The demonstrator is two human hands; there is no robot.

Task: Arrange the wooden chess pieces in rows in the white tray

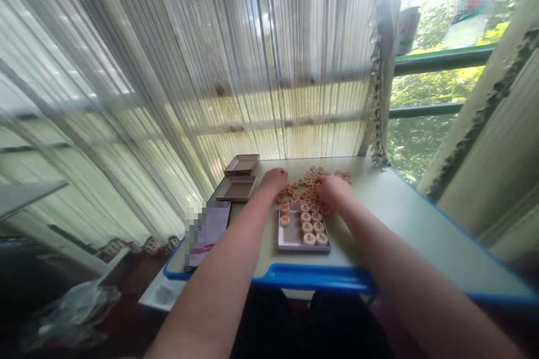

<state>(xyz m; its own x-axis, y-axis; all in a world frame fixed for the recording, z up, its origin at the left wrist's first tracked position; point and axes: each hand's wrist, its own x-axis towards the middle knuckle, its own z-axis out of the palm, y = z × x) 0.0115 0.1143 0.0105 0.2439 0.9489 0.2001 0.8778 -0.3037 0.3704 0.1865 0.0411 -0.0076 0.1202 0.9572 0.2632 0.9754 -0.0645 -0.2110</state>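
A shallow cardboard box (293, 234) lies on the table near its front edge. Round wooden xiangqi pieces (307, 227) with dark characters fill two columns at its right, and two red-marked pieces (285, 220) sit at its upper left. Behind the box spreads a loose heap of more pieces (312, 175). My left hand (275, 179) is closed at the heap's left side, its fingertips curled together; whatever is in them is too small to tell. At the heap's right, my right hand (333, 190) has its fingers drawn together among the pieces, and what they grip is hidden.
Two more shallow boxes, one farther back (243, 163) and one nearer (236, 188), lie at the table's left. A flat tablet-like item (210, 235), partly pixelated, lies in front of them. The table (391, 224) has a blue rim; a sheer curtain (269, 67) hangs behind.
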